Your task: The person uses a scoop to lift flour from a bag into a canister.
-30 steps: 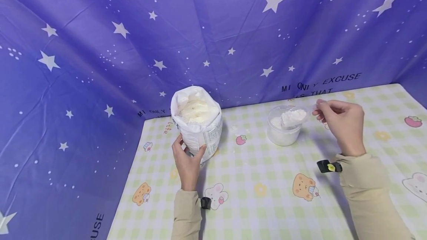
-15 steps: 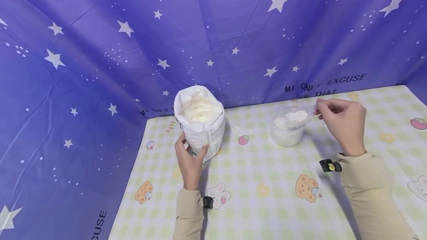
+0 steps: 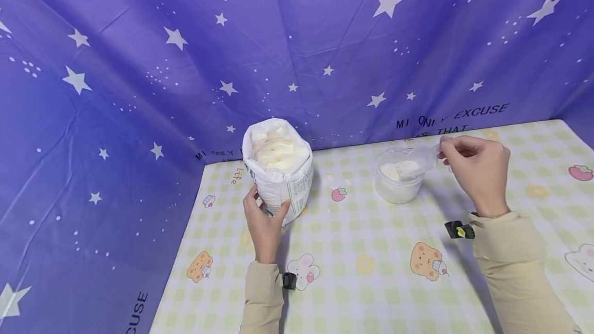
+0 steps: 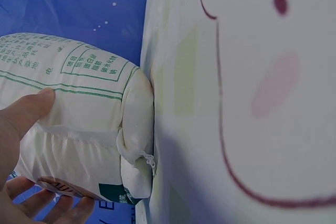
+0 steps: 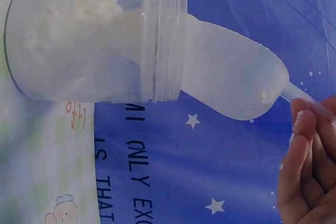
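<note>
My left hand holds the near lower side of a white bag of flour, thumb on one side and fingers on the other. The bag stands upright with its top open and pale powder showing inside. With fingertips and thumb, my right hand pinches the thin handle of a clear plastic scoop. The scoop's bowl tilts down into the mouth of a clear round tub, which holds white powder. A little powder clings to the scoop and to my right fingertips.
A checked tablecloth with cartoon prints covers the table. Behind it and at the left hangs a purple-blue curtain with white stars. Faint white specks lie on the cloth between bag and tub.
The heaped powder in the scoop has gone into the tub as the scoop tilted down. My left hand keeps its hold on the bag. The head view has shifted slightly.
</note>
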`<move>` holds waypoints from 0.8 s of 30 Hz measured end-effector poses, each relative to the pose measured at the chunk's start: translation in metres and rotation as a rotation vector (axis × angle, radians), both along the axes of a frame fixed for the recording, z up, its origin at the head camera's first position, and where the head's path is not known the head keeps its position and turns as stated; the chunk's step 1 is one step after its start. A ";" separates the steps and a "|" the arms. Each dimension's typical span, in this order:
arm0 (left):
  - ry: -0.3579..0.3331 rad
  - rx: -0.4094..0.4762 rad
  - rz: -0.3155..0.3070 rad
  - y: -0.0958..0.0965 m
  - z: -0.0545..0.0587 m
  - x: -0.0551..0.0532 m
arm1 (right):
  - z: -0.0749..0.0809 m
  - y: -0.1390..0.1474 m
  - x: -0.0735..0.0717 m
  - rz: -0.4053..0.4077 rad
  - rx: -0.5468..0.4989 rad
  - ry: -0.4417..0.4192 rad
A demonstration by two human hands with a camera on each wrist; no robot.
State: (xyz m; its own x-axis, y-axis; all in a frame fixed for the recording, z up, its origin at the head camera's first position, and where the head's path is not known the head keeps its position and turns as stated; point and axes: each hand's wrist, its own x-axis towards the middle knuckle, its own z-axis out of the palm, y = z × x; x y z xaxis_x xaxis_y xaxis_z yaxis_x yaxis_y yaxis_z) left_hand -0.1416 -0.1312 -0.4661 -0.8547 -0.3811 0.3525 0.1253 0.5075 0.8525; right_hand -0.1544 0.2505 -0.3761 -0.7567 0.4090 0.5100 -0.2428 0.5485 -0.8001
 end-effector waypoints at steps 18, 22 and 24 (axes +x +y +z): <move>0.001 -0.007 0.000 0.000 0.002 0.001 | 0.006 0.002 0.003 -0.013 -0.022 0.031; 0.004 -0.008 -0.002 0.000 0.003 0.001 | 0.005 0.003 0.002 -0.016 -0.026 0.045; 0.007 -0.007 -0.003 0.000 0.002 0.001 | 0.006 0.003 0.002 -0.019 -0.028 0.052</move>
State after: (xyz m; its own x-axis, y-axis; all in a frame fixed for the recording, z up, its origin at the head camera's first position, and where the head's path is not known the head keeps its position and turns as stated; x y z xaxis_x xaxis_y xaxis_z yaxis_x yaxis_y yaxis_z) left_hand -0.1406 -0.1310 -0.4638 -0.8535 -0.3760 0.3607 0.1324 0.5130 0.8481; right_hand -0.1520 0.2537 -0.3705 -0.7217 0.4374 0.5366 -0.2743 0.5310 -0.8017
